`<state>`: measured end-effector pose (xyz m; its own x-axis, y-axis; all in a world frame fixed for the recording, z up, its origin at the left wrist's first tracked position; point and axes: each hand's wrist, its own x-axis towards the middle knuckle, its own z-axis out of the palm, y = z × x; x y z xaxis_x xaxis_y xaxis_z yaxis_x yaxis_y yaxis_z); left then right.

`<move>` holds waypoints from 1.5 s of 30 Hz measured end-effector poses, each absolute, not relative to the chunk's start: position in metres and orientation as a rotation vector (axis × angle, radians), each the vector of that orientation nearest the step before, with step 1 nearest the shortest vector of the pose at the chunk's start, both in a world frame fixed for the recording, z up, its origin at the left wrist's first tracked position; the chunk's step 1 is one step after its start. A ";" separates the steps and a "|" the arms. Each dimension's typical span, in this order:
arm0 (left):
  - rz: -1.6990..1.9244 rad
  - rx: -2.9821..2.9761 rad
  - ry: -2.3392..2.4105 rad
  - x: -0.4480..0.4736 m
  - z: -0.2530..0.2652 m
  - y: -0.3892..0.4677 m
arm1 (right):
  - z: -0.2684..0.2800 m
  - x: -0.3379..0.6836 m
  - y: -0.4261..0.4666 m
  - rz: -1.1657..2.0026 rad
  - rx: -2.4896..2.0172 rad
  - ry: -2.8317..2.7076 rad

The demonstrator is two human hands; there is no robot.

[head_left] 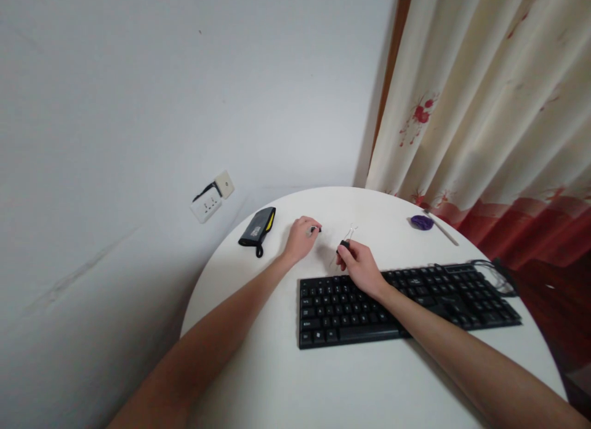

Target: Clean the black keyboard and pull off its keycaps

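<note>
My right hand (362, 268) grips a black binder clip (344, 244) over the back left part of the keyboard (351, 312). The clip's silver wire handles stick out at both ends, above and below the fingers. To its left, my left hand (300, 239) is closed on a smaller black clip (317, 229), with a bit of silver wire showing beside it. Much of this small clip is hidden by the fingers. Both hands are above the white table, a short gap apart.
A grey and black pouch (258, 227) with a loop lies left of my left hand. At the back right are a purple bundle (422, 222) and a pale stick (442, 228). A coiled cable (501, 280) lies by the keyboard's right end. A wall and curtain (443, 109) border the round table (258, 380).
</note>
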<state>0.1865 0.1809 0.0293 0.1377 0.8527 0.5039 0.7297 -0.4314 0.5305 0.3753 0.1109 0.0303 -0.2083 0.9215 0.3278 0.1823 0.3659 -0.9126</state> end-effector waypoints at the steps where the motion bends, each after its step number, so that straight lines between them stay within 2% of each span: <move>1: 1.119 2.231 1.451 0.189 0.032 0.173 | 0.031 0.376 0.109 0.916 -1.011 -1.676; 6: 0.748 2.107 1.117 0.205 0.037 0.122 | 0.033 0.377 0.105 0.796 -1.001 -1.818; 18: 0.465 2.083 0.982 0.187 0.055 0.111 | 0.039 0.389 0.095 0.761 -0.843 -2.184; 33: 0.443 2.184 0.884 0.181 0.052 0.111 | 0.036 0.386 0.097 0.665 -0.886 -2.143; 39: 0.504 2.064 0.842 0.191 0.047 0.108 | 0.034 0.384 0.100 0.707 -0.931 -2.096; 45: 0.604 1.969 0.990 0.201 0.032 0.107 | 0.027 0.384 0.106 0.786 -0.968 -1.969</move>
